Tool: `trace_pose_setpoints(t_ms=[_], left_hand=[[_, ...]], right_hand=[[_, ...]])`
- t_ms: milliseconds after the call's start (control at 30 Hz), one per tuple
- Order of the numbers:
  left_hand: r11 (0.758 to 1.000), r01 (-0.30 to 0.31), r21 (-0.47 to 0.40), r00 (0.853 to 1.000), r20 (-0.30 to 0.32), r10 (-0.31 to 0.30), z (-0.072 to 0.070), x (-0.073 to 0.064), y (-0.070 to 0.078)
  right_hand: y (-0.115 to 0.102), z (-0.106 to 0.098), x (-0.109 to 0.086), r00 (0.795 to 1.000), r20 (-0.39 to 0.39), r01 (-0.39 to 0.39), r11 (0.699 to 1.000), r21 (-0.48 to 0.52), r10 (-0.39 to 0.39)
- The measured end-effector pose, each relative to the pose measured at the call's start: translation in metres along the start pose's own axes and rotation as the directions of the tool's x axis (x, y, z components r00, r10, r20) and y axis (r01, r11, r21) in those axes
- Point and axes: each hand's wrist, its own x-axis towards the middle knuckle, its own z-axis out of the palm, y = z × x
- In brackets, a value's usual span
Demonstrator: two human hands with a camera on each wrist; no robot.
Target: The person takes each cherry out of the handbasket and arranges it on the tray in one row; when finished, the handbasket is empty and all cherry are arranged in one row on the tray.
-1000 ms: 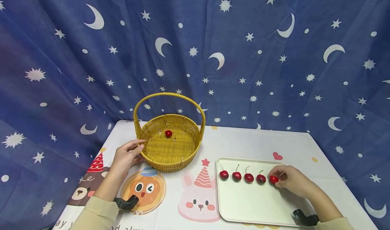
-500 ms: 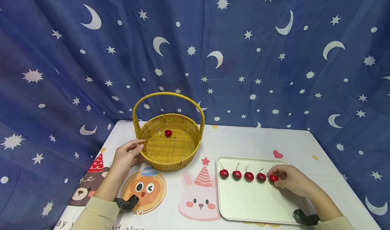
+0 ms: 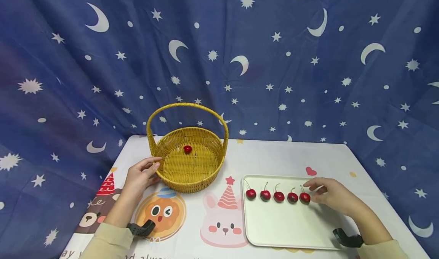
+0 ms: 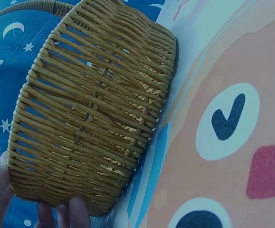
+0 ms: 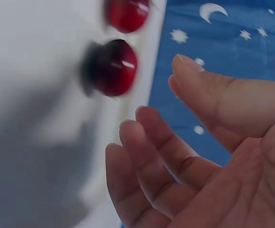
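A yellow woven basket (image 3: 192, 175) with a tall arched handle stands at the back left, one red cherry (image 3: 187, 149) inside it. My left hand (image 3: 142, 175) grips the basket's left side, thumb at the rim and fingertips against the woven wall (image 4: 90, 114) in the left wrist view. Several dark red cherries (image 3: 279, 197) with stems lie in a row along the far part of a cream tray (image 3: 284, 228). Just right of the end cherry (image 3: 305, 198) is my right hand (image 3: 334, 196), holding nothing. In the right wrist view its thumb and fingers (image 5: 165, 142) are spread apart.
A white tablecloth (image 3: 271, 156) with printed cartoon figures covers the table. Behind it hangs a blue curtain (image 3: 260, 99) with moons and stars, close to the basket's handle. Dark bands sit on both wrists.
My right hand has let go of the end cherry and drawn slightly right, its fingers opening. The cherry now lies in the row. My left hand stays on the basket.
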Motion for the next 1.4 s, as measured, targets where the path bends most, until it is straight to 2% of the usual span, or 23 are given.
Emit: trace_pose_setpoints(t_ms=[200,333,500,633,767,867,967,1200,1400], left_hand=[[1.0,-0.005,-0.003,1.0,0.011,0.005,-0.001,0.001,-0.001],[1.0,-0.004,-0.002,1.0,0.006,0.004,-0.001,0.002,-0.002],[1.0,-0.006,-0.002,1.0,0.0,0.006,-0.002,-0.001,-0.001],[1.0,-0.012,-0.002,1.0,0.006,0.012,-0.002,-0.001,0.001],[1.0,-0.013,0.003,1.0,0.005,0.013,-0.002,-0.002,0.001],[1.0,-0.011,0.001,1.0,0.002,0.011,-0.001,-0.002,0.0],[1.0,-0.009,-0.004,1.0,0.002,0.009,-0.001,-0.002,0.0],[1.0,-0.004,-0.012,1.0,0.001,0.004,-0.002,-0.001,-0.001],[1.0,-0.007,-0.011,1.0,0.004,0.007,-0.002,-0.001,-0.001]], right_hand=[[0.005,0.02,0.006,0.999,-0.009,-0.052,0.998,-0.019,0.052],[0.009,0.023,0.007,0.999,-0.024,-0.043,0.999,-0.027,0.042],[0.004,0.012,0.005,0.999,-0.034,-0.042,0.998,-0.041,0.04],[-0.009,-0.001,0.002,0.994,-0.105,-0.015,0.998,-0.069,0.008],[-0.031,-0.002,0.004,0.991,-0.124,0.038,0.998,-0.053,-0.045],[-0.053,0.007,0.012,0.992,-0.085,0.096,0.995,0.008,-0.095],[-0.076,0.019,0.024,0.984,-0.046,0.174,0.983,0.065,-0.171],[-0.132,0.056,0.059,0.943,0.031,0.325,0.937,0.132,-0.331],[-0.181,0.082,0.089,0.899,0.028,0.425,0.887,0.179,-0.436]])
